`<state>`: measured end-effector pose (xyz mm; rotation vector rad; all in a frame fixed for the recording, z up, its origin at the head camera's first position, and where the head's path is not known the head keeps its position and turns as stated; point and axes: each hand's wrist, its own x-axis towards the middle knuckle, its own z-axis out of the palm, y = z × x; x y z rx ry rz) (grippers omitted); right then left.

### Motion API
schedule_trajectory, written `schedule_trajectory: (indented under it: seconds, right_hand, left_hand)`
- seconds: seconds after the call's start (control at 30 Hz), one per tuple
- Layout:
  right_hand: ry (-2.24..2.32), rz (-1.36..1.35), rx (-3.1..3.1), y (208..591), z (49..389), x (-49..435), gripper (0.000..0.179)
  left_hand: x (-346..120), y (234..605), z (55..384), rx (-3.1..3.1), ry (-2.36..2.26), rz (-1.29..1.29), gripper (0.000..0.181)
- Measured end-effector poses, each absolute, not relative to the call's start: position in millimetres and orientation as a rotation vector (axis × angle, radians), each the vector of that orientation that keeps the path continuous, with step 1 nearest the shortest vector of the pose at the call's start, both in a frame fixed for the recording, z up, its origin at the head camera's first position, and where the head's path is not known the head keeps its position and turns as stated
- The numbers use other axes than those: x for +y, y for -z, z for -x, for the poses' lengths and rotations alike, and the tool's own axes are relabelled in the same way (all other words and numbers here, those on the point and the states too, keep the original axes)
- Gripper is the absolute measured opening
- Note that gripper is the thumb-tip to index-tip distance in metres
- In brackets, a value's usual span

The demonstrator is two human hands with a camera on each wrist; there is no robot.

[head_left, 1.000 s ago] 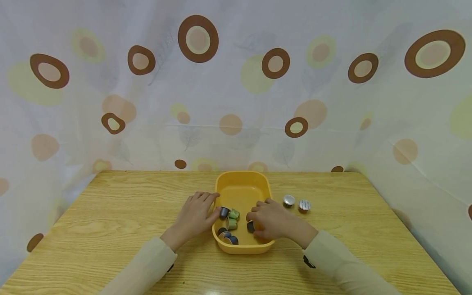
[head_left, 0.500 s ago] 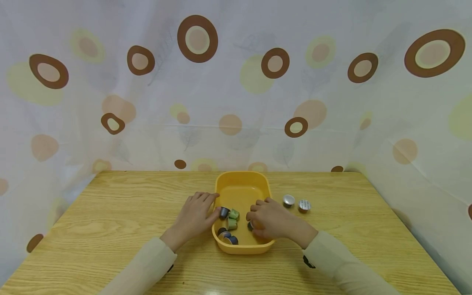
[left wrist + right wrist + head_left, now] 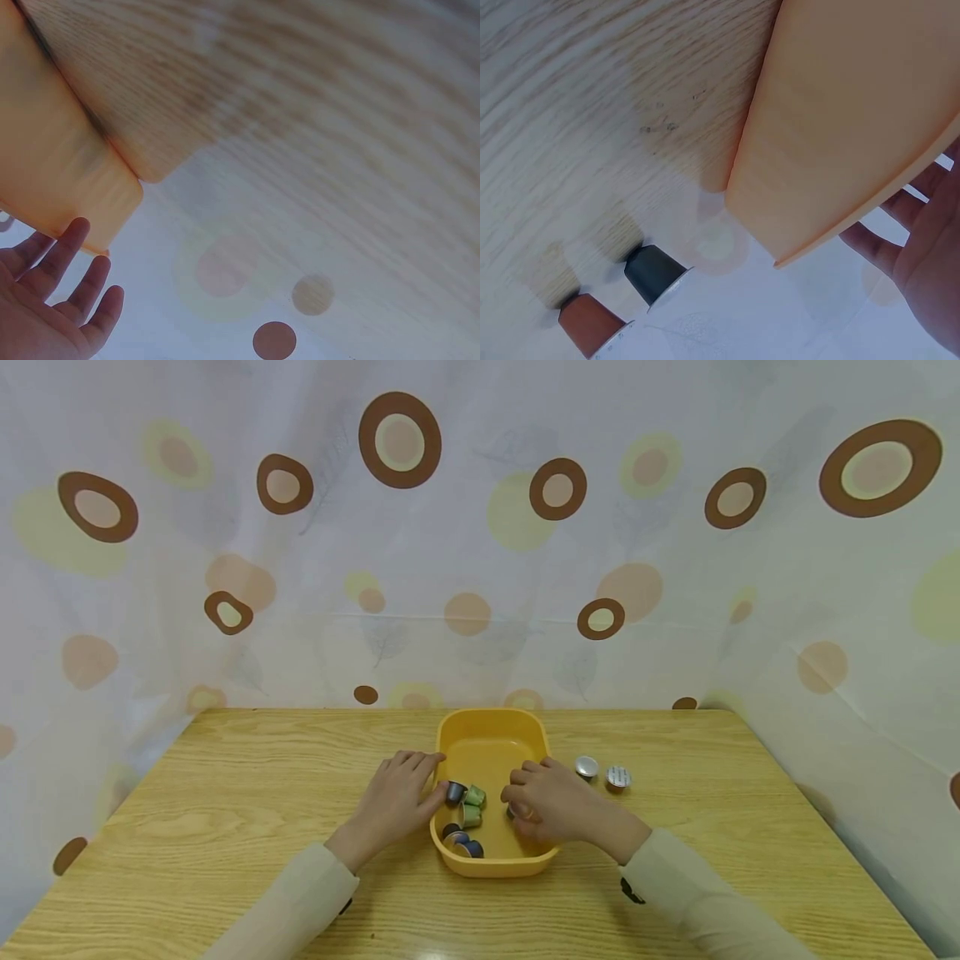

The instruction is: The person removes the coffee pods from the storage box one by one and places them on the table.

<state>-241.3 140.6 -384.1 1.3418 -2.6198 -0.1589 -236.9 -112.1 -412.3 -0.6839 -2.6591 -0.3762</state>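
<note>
1 tray [image 3: 491, 753] on wood-grain table [image 3: 285, 785], circle-printed cloth [image 3: 435, 543] behind.

Brown capsule lid [image 3: 618, 776]: I see print, too small to read.
Legible text: I read none in any view.

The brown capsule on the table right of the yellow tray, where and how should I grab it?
I'd pinch the brown capsule just under its silver lid, coming from above and the right. It stands lid up, and its body widens toward an overhanging edge, which should help stop a slip. The dark capsule stands close on its left, so the right side leaves more room.
</note>
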Motion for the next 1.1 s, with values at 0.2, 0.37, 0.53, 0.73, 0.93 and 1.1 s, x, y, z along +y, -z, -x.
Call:
schedule_trajectory:
  seconds: [0.2,0.37,0.53,0.73,0.93,1.1]
  right_hand:
    - [0.140,-1.354,-2.520,380,242,145,0.019]
    - [0.105,-1.359,-2.478,376,244,149,0.021]
    - [0.099,-1.341,-2.473,373,245,152,0.021]
    - [0.064,-1.315,-2.455,366,246,156,0.021]
    - [0.058,-1.296,-2.410,362,250,163,0.021]
    - [0.062,-1.272,-2.419,358,252,171,0.022]
  left_hand:
    - [-113,413,238,-2.678,0.368,0.684,0.040]
    - [-113,414,239,-2.678,0.360,0.685,0.040]
    - [-114,416,239,-2.673,0.377,0.683,0.040]
    - [-114,417,240,-2.680,0.376,0.679,0.041]
    - [-114,416,240,-2.680,0.379,0.679,0.041]
    - [-114,417,240,-2.681,0.380,0.684,0.041]
